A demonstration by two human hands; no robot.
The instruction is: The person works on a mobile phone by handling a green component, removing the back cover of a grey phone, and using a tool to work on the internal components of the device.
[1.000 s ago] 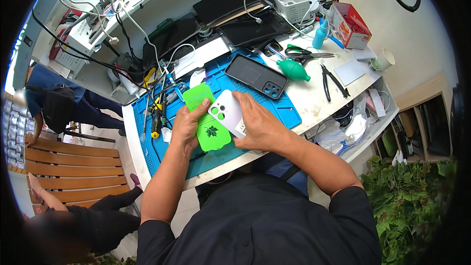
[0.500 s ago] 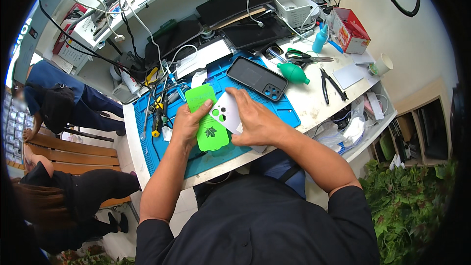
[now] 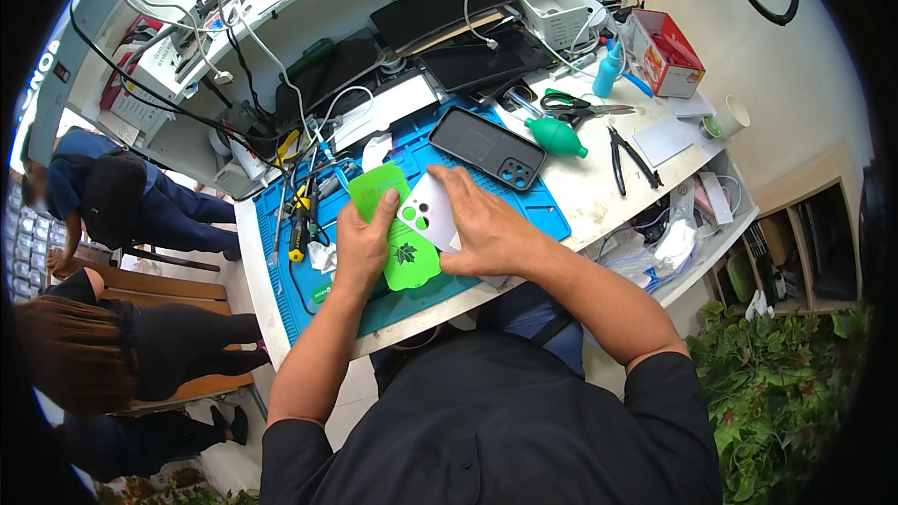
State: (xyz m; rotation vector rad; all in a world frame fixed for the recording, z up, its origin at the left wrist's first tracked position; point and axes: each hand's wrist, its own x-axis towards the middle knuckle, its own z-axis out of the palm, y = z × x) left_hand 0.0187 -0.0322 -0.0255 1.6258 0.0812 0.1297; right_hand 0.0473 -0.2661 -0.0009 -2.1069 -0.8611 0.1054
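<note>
My left hand (image 3: 362,245) grips a bright green flat card (image 3: 410,266) with a dark leaf print, its thumb lying on the upper face. My right hand (image 3: 488,227) holds a pale phone back panel (image 3: 435,206) by its edges, fingers at the top and thumb at the bottom. The panel overlaps the card's right side, and green shows through its round camera holes. Just beyond the right hand, a black phone case (image 3: 480,145) lies on the blue work mat (image 3: 547,212), inner side up.
Screwdrivers (image 3: 298,232) and cables crowd the mat's left side. Toward the right are a green air blower (image 3: 556,137), scissors (image 3: 580,109), black pliers (image 3: 631,161) and a blue bottle (image 3: 608,70). An open drawer (image 3: 687,243) juts out at right. Two people stand at the left.
The green card has tilted slightly, and my left hand has shifted with its thumb more upright. My right hand still holds the panel. People at the left have moved.
</note>
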